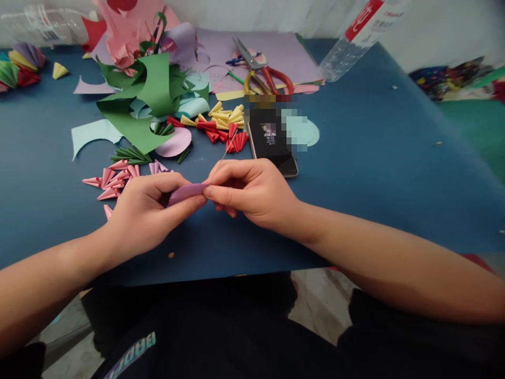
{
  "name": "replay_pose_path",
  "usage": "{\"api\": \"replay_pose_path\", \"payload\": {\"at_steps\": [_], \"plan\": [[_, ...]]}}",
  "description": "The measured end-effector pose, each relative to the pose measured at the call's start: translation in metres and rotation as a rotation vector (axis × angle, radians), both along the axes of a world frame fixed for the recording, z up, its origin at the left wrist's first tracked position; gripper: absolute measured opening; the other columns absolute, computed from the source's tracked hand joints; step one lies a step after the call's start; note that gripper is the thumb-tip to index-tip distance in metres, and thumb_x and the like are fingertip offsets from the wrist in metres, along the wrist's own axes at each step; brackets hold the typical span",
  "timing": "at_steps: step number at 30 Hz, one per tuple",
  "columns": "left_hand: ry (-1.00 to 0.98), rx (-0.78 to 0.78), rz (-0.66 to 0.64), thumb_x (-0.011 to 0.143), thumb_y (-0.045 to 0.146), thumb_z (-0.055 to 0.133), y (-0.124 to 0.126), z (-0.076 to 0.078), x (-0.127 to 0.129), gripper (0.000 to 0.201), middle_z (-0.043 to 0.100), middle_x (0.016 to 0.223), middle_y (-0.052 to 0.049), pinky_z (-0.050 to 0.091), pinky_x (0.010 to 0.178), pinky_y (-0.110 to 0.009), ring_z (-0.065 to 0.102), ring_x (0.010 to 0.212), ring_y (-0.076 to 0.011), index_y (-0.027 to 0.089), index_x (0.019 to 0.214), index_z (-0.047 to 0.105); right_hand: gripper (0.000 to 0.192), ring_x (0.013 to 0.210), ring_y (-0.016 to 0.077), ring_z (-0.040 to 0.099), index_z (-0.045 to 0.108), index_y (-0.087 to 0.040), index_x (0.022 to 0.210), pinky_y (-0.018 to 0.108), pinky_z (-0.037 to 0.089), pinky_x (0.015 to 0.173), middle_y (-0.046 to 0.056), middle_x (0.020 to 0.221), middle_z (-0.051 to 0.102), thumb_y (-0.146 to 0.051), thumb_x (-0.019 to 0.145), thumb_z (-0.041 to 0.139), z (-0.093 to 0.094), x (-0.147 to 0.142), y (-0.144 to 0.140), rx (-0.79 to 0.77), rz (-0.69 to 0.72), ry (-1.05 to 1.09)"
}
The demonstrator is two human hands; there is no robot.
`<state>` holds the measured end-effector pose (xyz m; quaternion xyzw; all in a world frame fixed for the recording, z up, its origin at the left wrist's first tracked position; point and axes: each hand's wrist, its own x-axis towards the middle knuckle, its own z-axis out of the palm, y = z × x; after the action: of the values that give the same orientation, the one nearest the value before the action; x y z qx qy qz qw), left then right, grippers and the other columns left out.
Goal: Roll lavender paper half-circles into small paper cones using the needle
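My left hand (148, 213) and my right hand (252, 192) meet over the blue table (374, 173) and pinch a small curled piece of purple paper (185, 192) between thumbs and fingers. A thin stick or wire (228, 149) rises from my right hand's fingers toward the paper cones. Pink folded paper cones (112, 181) lie just left of my left hand. Red cones (221, 134) and yellow cones (226, 115) lie beyond my hands.
A phone (274, 142) lies just past my right hand. Behind it are scissors (264, 76) on lilac paper, green paper scraps (150, 95), dark green cones (130, 154), a plastic bottle (351, 42) and folded paper pieces (19, 66) at far left.
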<state>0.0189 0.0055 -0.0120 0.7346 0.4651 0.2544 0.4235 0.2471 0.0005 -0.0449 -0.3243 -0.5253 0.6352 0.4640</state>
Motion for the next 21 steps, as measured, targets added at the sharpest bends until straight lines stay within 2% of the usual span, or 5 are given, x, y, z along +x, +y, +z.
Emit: {"api": "replay_pose_path", "payload": {"at_steps": [6, 12, 18, 21], "plan": [[-0.011, 0.002, -0.01, 0.094, 0.046, 0.079, 0.001, 0.0004, 0.0013, 0.035, 0.052, 0.067, 0.002, 0.031, 0.057, -0.03, 0.042, 0.064, -0.0141, 0.019, 0.073, 0.072, 0.032, 0.065, 0.0095, 0.065, 0.084, -0.015, 0.081, 0.022, 0.055, 0.059, 0.0, 0.08, 0.074, -0.036, 0.077, 0.108, -0.0005, -0.0009, 0.0018, 0.056, 0.0, 0.027], [0.016, 0.021, 0.016, 0.092, 0.047, 0.081, 0.0007, 0.0017, 0.0017, 0.031, 0.06, 0.068, 0.001, 0.035, 0.056, -0.028, 0.048, 0.063, -0.014, 0.018, 0.081, 0.079, 0.031, 0.061, 0.0094, 0.063, 0.085, -0.016, 0.081, 0.022, 0.053, 0.055, 0.001, 0.079, 0.076, -0.035, 0.074, 0.109, -0.0001, -0.0003, 0.0014, 0.011, -0.033, -0.018], [0.017, -0.019, 0.022, 0.088, 0.048, 0.084, 0.0017, 0.0023, 0.0016, 0.031, 0.059, 0.066, 0.002, 0.034, 0.054, -0.026, 0.048, 0.062, -0.014, 0.018, 0.082, 0.081, 0.031, 0.068, 0.0106, 0.064, 0.085, -0.017, 0.078, 0.023, 0.054, 0.062, 0.002, 0.081, 0.076, -0.036, 0.074, 0.109, -0.0062, -0.0023, 0.0034, 0.125, -0.073, 0.02], [0.011, -0.023, 0.024, 0.088, 0.047, 0.083, 0.002, 0.0031, 0.0031, 0.03, 0.059, 0.066, 0.001, 0.035, 0.054, -0.026, 0.048, 0.062, -0.0141, 0.018, 0.081, 0.08, 0.028, 0.071, 0.0111, 0.065, 0.084, -0.017, 0.078, 0.023, 0.054, 0.063, 0.002, 0.083, 0.076, -0.032, 0.076, 0.108, -0.0082, -0.0034, 0.0036, 0.13, -0.073, 0.046]]}}
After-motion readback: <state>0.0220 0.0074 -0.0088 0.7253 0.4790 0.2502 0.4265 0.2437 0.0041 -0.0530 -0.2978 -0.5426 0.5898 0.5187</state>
